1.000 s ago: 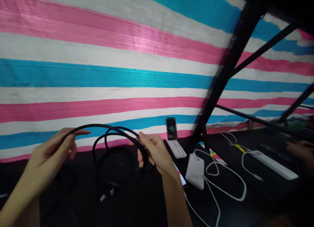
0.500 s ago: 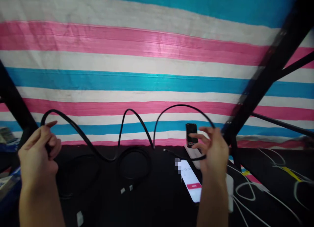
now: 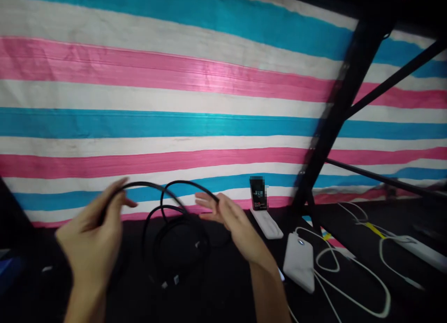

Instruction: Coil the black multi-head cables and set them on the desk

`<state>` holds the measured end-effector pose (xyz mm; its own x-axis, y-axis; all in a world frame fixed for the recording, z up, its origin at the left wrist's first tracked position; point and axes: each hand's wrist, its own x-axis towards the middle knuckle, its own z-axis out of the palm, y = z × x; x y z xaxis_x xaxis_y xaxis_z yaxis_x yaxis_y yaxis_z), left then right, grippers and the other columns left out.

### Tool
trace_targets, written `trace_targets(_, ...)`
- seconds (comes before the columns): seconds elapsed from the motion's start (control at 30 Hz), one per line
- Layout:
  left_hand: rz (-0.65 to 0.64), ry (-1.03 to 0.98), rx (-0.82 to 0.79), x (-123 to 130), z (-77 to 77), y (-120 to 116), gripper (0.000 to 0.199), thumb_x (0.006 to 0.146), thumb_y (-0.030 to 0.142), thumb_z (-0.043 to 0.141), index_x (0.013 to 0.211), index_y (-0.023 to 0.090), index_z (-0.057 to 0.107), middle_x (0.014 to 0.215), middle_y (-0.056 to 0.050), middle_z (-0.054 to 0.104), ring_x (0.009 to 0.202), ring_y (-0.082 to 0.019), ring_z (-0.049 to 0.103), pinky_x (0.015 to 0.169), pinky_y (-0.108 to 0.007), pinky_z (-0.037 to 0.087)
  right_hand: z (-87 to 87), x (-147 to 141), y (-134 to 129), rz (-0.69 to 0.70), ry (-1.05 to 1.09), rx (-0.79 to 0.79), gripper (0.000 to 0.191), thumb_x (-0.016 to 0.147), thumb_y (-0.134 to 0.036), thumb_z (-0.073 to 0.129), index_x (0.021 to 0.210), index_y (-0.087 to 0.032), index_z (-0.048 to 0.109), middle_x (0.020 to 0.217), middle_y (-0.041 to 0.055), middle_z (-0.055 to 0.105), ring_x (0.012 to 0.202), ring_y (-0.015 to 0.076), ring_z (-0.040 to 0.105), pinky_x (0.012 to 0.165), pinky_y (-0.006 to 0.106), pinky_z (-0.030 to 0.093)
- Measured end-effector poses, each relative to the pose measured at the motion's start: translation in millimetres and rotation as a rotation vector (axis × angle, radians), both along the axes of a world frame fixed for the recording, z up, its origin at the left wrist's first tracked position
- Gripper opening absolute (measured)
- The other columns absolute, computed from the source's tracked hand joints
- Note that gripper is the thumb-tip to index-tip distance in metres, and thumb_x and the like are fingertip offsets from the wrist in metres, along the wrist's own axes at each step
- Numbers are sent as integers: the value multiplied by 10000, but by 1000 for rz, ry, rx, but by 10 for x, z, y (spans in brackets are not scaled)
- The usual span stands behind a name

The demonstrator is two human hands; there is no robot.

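Note:
A black cable (image 3: 143, 183) runs in loose loops between my two hands, above a dark tabletop. My left hand (image 3: 96, 227) is closed around one part of it, the thumb and a finger pointing right. My right hand (image 3: 232, 220) pinches another part near the thumb, its other fingers stretched out to the left. Below the held loops lies a coiled black cable (image 3: 155, 255) on the dark surface; where one cable ends and the other begins is hard to tell. Pale metal plugs (image 3: 176, 279) show near the coil.
A phone (image 3: 258, 199) leans upright on a white stand (image 3: 267, 224). Right of my arm lie a white power bank (image 3: 299, 262), white cables (image 3: 380, 278) and a white power strip (image 3: 424, 253). Behind stands a striped sheet (image 3: 174, 94) with a black metal frame (image 3: 335, 132).
My hands have come closer together, and the cable between them has drawn into tighter loops. The view has turned right, showing more of the white power bank and cables.

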<state>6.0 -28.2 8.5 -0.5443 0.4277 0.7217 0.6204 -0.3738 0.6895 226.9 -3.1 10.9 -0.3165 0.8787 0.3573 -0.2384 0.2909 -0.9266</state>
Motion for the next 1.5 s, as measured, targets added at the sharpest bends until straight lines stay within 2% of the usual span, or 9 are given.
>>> trace_targets(0.2,40,185,25,310,-7,-30,323,846,326,549,1157,287,622,773,22,666,509,-83,401,548,-231,368,-129,-293,47,221,-35,-105,461,826,-626,449,861,-177,546,811,35,666,397,53,517,338,165,316)
trace_targets(0.3,99,226,99,282,-7,-45,339,857,295,536,1189,278,600,700,28,639,497,-81,366,546,-231,367,-119,-271,45,30,-88,-46,395,678,-405,749,920,-210,505,697,-43,610,442,55,513,352,141,306)
trace_targets(0.5,-106,261,-133,116,88,-103,849,666,477,710,1397,333,304,1110,-40,582,574,-92,531,511,-235,442,13,-175,39,-137,-198,23,399,803,-421,615,1122,-191,554,507,-40,604,278,46,312,262,157,194)
trace_targets(0.63,-266,505,-242,73,64,-35,1111,534,550,772,1434,355,150,1384,-113,387,1039,-270,573,813,-400,501,26,-168,1,-106,-254,9,432,737,-381,694,1122,-192,645,424,-59,527,299,51,370,288,154,211)
trace_targets(0.8,-437,607,-230,18,17,94,487,742,378,622,1217,320,531,1267,-57,558,1154,-286,514,948,-445,409,18,-120,-148,81,-293,52,260,712,-365,715,922,-213,742,484,-52,505,357,51,409,312,162,263)
trace_targets(0.93,-275,289,-103,-60,0,122,87,722,261,581,729,257,668,801,-4,684,789,-212,622,733,-340,458,18,-71,-112,139,-273,45,231,764,-378,662,919,-226,740,603,-27,595,368,45,385,318,175,299)
trace_targets(1.03,-148,-79,-117,-23,7,107,215,675,283,671,493,221,577,404,60,461,430,-98,407,491,-270,330,-95,-147,99,147,-209,66,259,798,-422,616,898,-209,725,640,-16,634,392,56,439,392,198,379)
trace_targets(1.27,-355,-640,-120,116,87,113,417,620,271,748,446,176,381,382,86,263,368,-37,215,387,-259,97,-515,-642,500,61,55,-146,496,830,-497,525,440,-192,508,353,-32,459,421,108,543,578,253,483)
trace_targets(1.5,-564,-734,-155,164,83,160,506,710,238,681,445,186,252,339,86,228,322,-30,187,370,-262,102,-386,-633,346,-50,357,-283,518,766,-445,634,400,-202,362,274,-106,273,255,32,233,370,186,358)
